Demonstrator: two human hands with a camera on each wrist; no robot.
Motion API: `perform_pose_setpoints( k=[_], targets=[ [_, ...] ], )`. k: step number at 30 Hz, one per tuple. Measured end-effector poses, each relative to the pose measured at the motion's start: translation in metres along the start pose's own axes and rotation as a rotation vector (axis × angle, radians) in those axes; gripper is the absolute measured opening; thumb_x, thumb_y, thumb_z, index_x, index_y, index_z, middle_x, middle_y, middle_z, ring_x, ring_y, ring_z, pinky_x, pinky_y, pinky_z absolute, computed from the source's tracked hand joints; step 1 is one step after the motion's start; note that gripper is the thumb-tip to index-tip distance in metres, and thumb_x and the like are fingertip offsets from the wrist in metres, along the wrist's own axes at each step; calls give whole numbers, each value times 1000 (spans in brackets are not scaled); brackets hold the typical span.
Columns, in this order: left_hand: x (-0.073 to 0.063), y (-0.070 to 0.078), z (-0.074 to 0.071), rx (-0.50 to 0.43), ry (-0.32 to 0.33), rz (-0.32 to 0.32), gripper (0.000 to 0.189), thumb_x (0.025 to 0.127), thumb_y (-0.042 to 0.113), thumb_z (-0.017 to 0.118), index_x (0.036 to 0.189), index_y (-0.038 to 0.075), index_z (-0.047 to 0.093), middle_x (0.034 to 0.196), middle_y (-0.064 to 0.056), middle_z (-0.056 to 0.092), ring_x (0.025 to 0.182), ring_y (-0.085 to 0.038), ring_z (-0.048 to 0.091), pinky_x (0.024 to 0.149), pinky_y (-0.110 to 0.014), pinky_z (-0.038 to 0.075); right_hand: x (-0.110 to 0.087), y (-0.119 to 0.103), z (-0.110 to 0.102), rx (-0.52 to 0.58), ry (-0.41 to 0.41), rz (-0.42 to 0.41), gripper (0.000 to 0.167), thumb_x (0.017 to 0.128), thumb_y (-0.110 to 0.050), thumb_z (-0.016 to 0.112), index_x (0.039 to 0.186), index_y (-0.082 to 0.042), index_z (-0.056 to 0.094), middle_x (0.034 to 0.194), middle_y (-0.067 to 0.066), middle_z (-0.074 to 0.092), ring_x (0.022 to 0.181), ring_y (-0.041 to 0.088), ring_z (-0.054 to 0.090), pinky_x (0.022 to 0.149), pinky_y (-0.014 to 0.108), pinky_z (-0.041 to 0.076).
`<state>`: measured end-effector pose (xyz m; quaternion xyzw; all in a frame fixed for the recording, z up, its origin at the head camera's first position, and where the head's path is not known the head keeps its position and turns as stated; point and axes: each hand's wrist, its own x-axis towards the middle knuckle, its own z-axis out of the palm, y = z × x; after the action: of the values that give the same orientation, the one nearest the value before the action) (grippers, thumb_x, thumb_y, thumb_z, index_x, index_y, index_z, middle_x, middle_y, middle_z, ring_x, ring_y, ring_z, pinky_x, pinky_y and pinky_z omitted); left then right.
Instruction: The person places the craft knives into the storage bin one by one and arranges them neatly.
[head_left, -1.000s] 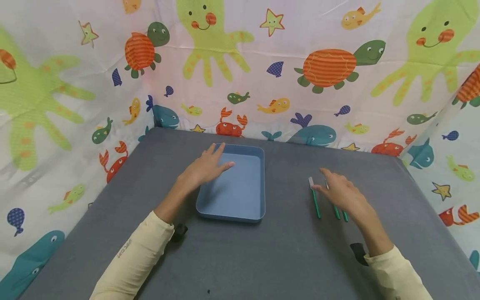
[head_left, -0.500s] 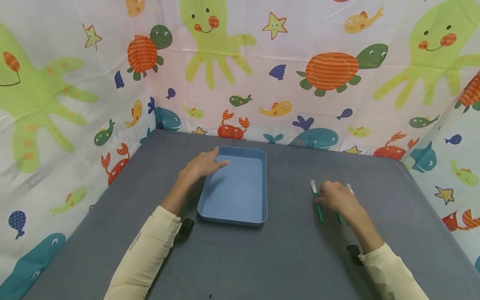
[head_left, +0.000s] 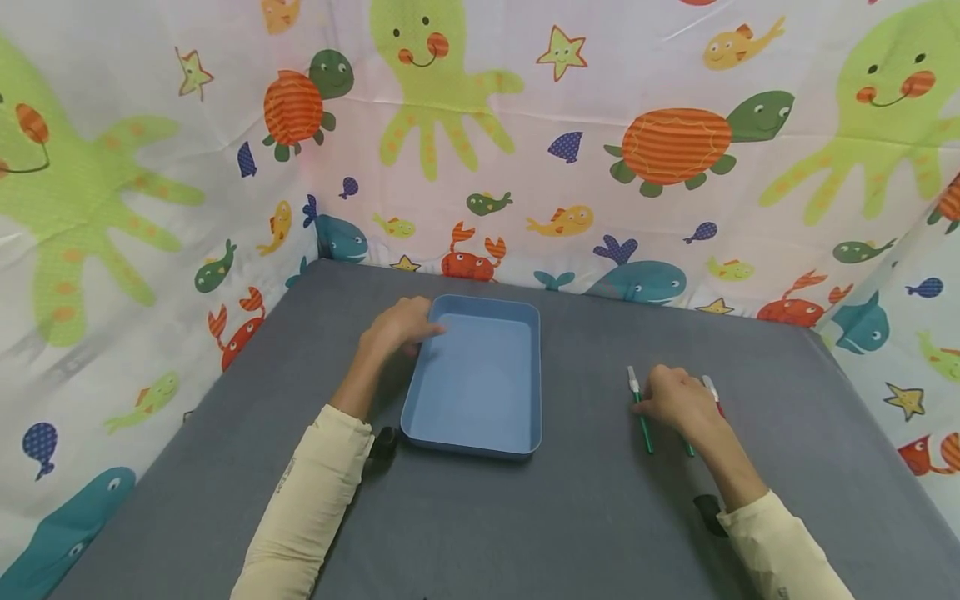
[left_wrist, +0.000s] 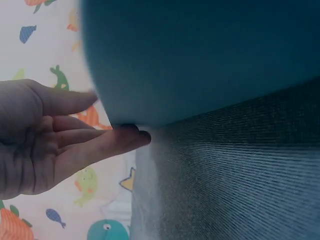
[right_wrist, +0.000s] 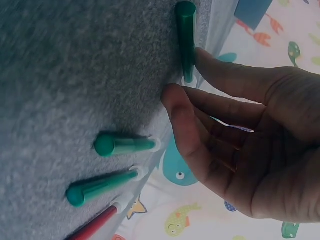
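A blue rectangular tray (head_left: 480, 375) lies on the grey table. My left hand (head_left: 397, 325) holds its left edge, the thumb over the rim; in the left wrist view its fingertips (left_wrist: 131, 129) are under the tray's lower corner. My right hand (head_left: 678, 400) is bent over several slim pen-like sticks with pale ends. The leftmost green stick (head_left: 642, 417) is by its thumb; in the right wrist view, thumb and forefinger are close beside that stick (right_wrist: 186, 40), not clearly gripping it. Two more green sticks (right_wrist: 125, 144) and a red stick (right_wrist: 97, 222) lie alongside, partly hidden by the hand in the head view.
A white cloth with printed sea animals (head_left: 480, 108) stands round the back and sides of the table (head_left: 540, 533). Dark wrist devices (head_left: 708, 512) sit under both wrists. The tray and sticks are well apart on the table.
My left hand's fingers have gone from spread above the tray to curled down at its left edge. My right hand has lowered to the sticks, its fingers bending. The view has shifted slightly.
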<state>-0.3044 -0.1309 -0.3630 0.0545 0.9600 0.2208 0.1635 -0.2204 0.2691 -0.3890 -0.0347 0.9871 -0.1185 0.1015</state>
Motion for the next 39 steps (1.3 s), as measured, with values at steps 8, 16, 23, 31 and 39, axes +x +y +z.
perform_pose_setpoints(
  k=[8, 16, 23, 31, 39],
  targets=[
    [-3, -7, -2, -15, -111, -40, 45, 103, 15, 67, 141, -6, 55, 130, -25, 69, 77, -21, 80, 99, -45, 61, 0, -2, 6, 23, 48, -26, 40, 87, -10, 80, 59, -12, 52, 59, -4, 41, 57, 15, 43, 52, 30, 34],
    [-2, -11, 1, -48, -128, -33, 57, 102, 10, 67, 152, -7, 46, 132, -27, 69, 75, -20, 79, 87, -38, 64, 1, 0, 6, 56, 39, -51, 44, 87, -1, 71, 54, -16, 45, 51, -4, 43, 49, 11, 43, 48, 26, 33],
    [-2, -11, 1, -56, -137, -49, 60, 102, 13, 68, 154, -5, 44, 135, -26, 68, 75, -18, 79, 112, -51, 52, -4, -2, 4, 68, 58, -45, 40, 84, 0, 63, 54, -16, 42, 51, -6, 37, 49, 10, 40, 48, 26, 31],
    [-2, -12, 2, -53, -123, -45, 62, 102, 15, 68, 156, -4, 42, 141, -26, 65, 75, -19, 80, 121, -58, 41, -8, -15, -7, 82, 88, -12, 34, 88, -8, 67, 59, -12, 49, 59, -4, 35, 58, 14, 39, 53, 31, 32],
    [0, -11, 4, -39, -127, -51, 62, 102, 15, 68, 155, -5, 42, 141, -26, 65, 78, -19, 80, 118, -54, 46, -12, -35, -14, 163, 127, -77, 21, 91, -10, 72, 105, 5, 77, 98, 19, 78, 85, 28, 73, 71, 46, 59]
  ],
)
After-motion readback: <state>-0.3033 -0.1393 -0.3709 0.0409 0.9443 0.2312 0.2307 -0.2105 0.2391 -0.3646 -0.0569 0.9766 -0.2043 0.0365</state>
